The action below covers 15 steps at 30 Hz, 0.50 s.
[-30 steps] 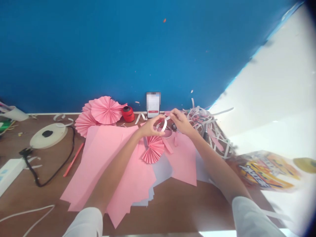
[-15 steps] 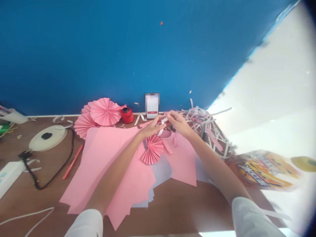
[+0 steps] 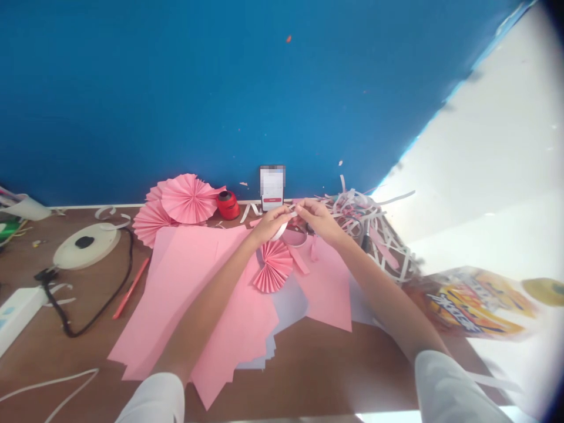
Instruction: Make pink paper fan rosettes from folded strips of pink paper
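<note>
A narrow white strip (image 3: 279, 231), which looks like paper or tape, curls down between my hands. My left hand (image 3: 269, 225) is closed on it, fingers pinched near its upper end. Just to the right, my right hand (image 3: 319, 220) pinches the same strip, thumb and finger close to the left fingertips. Below the hands lies a small pink pleated paper fan (image 3: 272, 268), opened into most of a circle. A pink paper loop (image 3: 294, 237) rests behind it, partly covered. Pink paper sheets (image 3: 185, 276) spread under both forearms.
Larger pink pleated rosettes (image 3: 190, 200) stand at the back left beside a red round object (image 3: 228, 205). A phone (image 3: 272, 189) leans on the blue wall. Shredded strips (image 3: 383, 235) pile at the right, near a printed plastic bag (image 3: 478, 302). A red pen (image 3: 131, 289) and black cable (image 3: 94, 314) lie left.
My left fingers have closed from a spread pose onto the white strip. Both hands have drawn closer together, and the strip's loop has shifted slightly left and down.
</note>
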Each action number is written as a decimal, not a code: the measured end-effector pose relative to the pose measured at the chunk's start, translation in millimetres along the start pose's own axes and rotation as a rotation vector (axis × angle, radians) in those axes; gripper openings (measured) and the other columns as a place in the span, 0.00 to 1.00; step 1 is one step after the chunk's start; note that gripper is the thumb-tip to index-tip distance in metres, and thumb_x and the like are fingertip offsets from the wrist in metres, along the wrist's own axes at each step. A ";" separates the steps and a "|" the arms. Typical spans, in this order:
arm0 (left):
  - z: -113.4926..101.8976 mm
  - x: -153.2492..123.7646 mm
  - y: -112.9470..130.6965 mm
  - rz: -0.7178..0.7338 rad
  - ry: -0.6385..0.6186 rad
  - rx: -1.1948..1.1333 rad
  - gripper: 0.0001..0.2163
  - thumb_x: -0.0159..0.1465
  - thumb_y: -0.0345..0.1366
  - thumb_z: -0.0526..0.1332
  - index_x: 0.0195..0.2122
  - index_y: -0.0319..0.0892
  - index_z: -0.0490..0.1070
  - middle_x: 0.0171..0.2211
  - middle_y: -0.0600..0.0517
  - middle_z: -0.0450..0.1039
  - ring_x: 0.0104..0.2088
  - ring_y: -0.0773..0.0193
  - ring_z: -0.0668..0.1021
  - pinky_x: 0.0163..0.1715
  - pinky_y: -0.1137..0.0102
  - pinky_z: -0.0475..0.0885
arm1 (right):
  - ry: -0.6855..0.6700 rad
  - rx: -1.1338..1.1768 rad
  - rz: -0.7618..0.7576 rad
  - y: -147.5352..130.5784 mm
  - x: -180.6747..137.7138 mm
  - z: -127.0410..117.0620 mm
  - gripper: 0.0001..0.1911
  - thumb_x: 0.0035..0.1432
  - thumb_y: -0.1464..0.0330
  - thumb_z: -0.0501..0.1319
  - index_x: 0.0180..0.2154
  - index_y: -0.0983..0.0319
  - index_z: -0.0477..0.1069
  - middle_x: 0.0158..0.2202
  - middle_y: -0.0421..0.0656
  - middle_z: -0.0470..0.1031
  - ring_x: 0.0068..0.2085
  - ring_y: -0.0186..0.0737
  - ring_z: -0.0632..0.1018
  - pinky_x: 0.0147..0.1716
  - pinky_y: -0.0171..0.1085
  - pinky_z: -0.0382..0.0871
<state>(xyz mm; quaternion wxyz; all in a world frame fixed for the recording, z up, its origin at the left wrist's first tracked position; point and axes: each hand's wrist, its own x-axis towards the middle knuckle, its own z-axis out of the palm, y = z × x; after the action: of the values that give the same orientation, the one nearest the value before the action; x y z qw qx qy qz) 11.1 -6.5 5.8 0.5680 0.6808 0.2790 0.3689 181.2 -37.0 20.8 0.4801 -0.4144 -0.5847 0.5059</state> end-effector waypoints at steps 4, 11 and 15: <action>-3.4 0.8 -1.4 -0.002 0.046 0.083 0.10 0.59 0.40 0.57 0.25 0.40 0.63 0.25 0.56 0.63 0.28 0.68 0.67 0.34 0.70 0.63 | 0.026 -0.031 0.042 -0.9 -1.0 2.3 0.20 0.55 0.49 0.60 0.31 0.60 0.67 0.27 0.40 0.73 0.28 0.34 0.75 0.27 0.34 0.69; -4.2 -0.3 -4.2 0.016 0.058 0.096 0.09 0.60 0.40 0.55 0.26 0.41 0.63 0.24 0.56 0.58 0.27 0.69 0.64 0.31 0.72 0.61 | -0.058 -0.045 0.070 0.9 -2.0 1.6 0.19 0.51 0.54 0.66 0.31 0.61 0.66 0.25 0.37 0.70 0.25 0.30 0.71 0.25 0.31 0.66; -5.1 -3.1 -1.3 0.014 -0.001 0.054 0.12 0.60 0.45 0.57 0.30 0.40 0.65 0.27 0.55 0.62 0.30 0.67 0.67 0.35 0.71 0.64 | -0.014 0.016 0.103 -1.1 -2.0 1.1 0.19 0.49 0.54 0.66 0.30 0.60 0.63 0.24 0.36 0.69 0.24 0.29 0.69 0.23 0.31 0.64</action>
<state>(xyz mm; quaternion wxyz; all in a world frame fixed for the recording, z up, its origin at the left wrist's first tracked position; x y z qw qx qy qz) 5.2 -5.8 4.4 0.5467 0.6981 0.2838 0.3650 180.5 -39.2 21.6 0.4526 -0.4363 -0.5619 0.5377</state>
